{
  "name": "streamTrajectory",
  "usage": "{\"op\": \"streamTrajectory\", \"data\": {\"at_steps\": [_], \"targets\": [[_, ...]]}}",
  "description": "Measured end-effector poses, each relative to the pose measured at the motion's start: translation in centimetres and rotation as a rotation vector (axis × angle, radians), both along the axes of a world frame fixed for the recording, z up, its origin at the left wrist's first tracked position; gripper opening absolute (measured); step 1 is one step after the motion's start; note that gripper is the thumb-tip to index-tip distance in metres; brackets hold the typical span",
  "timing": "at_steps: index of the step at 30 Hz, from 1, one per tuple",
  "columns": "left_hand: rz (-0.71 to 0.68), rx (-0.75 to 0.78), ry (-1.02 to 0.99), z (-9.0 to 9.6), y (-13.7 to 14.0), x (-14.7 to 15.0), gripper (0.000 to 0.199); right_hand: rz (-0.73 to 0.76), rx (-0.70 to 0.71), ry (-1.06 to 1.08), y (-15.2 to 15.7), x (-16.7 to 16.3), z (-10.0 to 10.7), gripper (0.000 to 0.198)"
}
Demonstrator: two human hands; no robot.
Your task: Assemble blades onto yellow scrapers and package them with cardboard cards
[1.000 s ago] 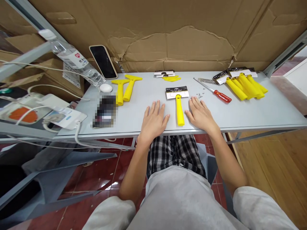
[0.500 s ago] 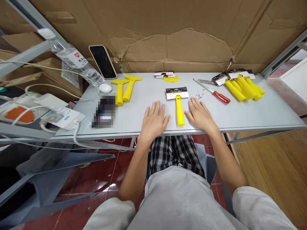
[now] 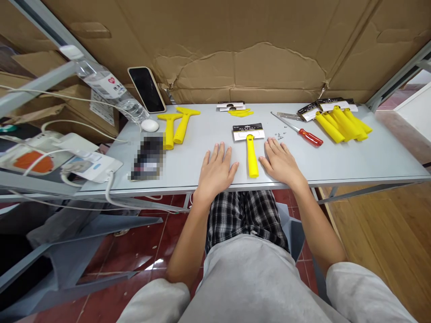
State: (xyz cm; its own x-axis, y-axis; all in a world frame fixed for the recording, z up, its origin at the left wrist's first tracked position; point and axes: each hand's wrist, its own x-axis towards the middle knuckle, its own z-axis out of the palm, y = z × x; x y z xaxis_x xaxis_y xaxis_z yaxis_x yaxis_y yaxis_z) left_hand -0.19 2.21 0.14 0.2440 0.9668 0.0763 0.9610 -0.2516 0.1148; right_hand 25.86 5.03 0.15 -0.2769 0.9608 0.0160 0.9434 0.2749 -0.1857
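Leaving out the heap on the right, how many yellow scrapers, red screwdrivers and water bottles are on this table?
Yellow scrapers: 3
Red screwdriver: 1
Water bottle: 1
Total: 5

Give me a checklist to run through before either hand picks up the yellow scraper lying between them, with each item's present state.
1. Left hand empty, flat on table: ok.
2. Right hand empty, flat on table: ok.
3. Yellow scraper between the hands, handle toward the person, nothing on it: ok.
4. Card sleeve over its head: ok.
5. Red-handled screwdriver beyond the right hand, apart from the scraper: ok.
6. Small screws loose near the right fingertips, count: cannot tell.
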Motion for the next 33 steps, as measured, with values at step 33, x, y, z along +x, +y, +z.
{"op": "streamTrajectory", "data": {"at_steps": [33], "targets": [[-0.005, 0.057, -0.045, -0.6, 0.1, -0.3, 0.075, -0.175, -0.005, -0.026, 4.1, -7.5, 6.2, 0.050]]}}
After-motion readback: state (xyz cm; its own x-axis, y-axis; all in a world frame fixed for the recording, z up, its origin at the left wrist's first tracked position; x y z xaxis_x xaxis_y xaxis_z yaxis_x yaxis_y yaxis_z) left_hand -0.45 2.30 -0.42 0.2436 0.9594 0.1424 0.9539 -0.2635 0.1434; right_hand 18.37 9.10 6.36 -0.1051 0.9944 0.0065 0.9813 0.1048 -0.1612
